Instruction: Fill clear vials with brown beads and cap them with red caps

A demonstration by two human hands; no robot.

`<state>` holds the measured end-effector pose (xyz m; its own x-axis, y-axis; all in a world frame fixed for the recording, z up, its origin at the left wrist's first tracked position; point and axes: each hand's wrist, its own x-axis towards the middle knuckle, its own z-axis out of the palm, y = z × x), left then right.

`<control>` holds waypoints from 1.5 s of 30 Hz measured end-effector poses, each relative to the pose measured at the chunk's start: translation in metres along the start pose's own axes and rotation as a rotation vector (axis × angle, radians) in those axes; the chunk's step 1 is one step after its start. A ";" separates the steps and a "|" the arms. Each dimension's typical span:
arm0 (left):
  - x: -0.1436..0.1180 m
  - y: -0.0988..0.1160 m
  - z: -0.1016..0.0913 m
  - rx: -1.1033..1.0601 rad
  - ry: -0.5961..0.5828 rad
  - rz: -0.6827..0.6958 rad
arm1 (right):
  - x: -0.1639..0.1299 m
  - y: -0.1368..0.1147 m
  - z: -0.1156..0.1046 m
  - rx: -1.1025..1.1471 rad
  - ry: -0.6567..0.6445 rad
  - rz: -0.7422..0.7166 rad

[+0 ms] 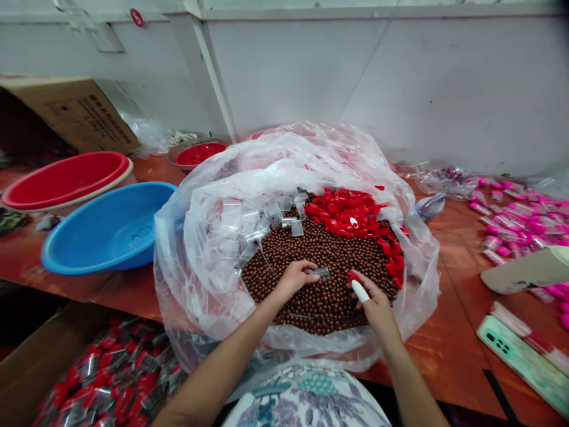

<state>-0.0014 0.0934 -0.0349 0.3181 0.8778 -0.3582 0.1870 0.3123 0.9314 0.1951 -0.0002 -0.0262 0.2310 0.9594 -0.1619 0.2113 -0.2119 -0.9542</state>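
My left hand (299, 277) is closed on a small clear plastic case (322, 273), pinched between thumb and fingers. To its right, my right hand (372, 298) is closed on a small red plastic piece (351, 277). A white oblong cover (360, 291) lies along or over the right thumb; I cannot tell which. Both hands are over a heap of small brown balls (311, 249) in a big translucent plastic bag (200, 296). Inside the bag, clear cases (235, 219) lie at the left and back, and many red plastic pieces (347, 207) at the back right.
Blue (84, 237) and red (66, 178) basins stand at the left, near a cardboard box (75, 112). Filled red-capped cases (120, 373) lie in a lower box. Pink-capped items (520, 219), a pale cup (524, 270) and a phone (524, 362) lie on the right.
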 end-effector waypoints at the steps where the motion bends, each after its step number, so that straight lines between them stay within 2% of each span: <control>1: 0.000 0.000 0.001 -0.018 -0.004 -0.001 | 0.000 0.001 0.001 0.014 -0.006 0.009; 11: -0.001 -0.001 0.009 -0.143 -0.054 -0.007 | 0.001 0.004 0.005 0.061 0.016 -0.004; 17: -0.014 0.005 0.002 -0.399 -0.137 -0.126 | 0.003 0.006 0.008 0.060 0.021 -0.015; 22: -0.027 0.009 -0.003 -0.569 -0.197 -0.140 | 0.006 -0.005 0.012 0.007 0.024 -0.065; 34: -0.053 0.014 -0.002 -0.489 -0.071 -0.193 | 0.003 -0.018 0.026 -0.007 0.027 -0.175; 37: -0.056 0.015 -0.002 -0.460 -0.080 -0.173 | 0.002 -0.019 0.028 -0.001 0.033 -0.216; 42: -0.060 0.016 -0.002 -0.473 -0.108 -0.130 | -0.002 -0.027 0.029 0.014 -0.017 -0.172; 45: -0.060 0.014 -0.002 -0.489 -0.106 -0.114 | -0.002 -0.032 0.030 0.030 -0.039 -0.213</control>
<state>-0.0202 0.0459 -0.0002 0.4182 0.7945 -0.4403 -0.2229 0.5596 0.7982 0.1589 0.0103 -0.0027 0.1473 0.9885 0.0355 0.2227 0.0018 -0.9749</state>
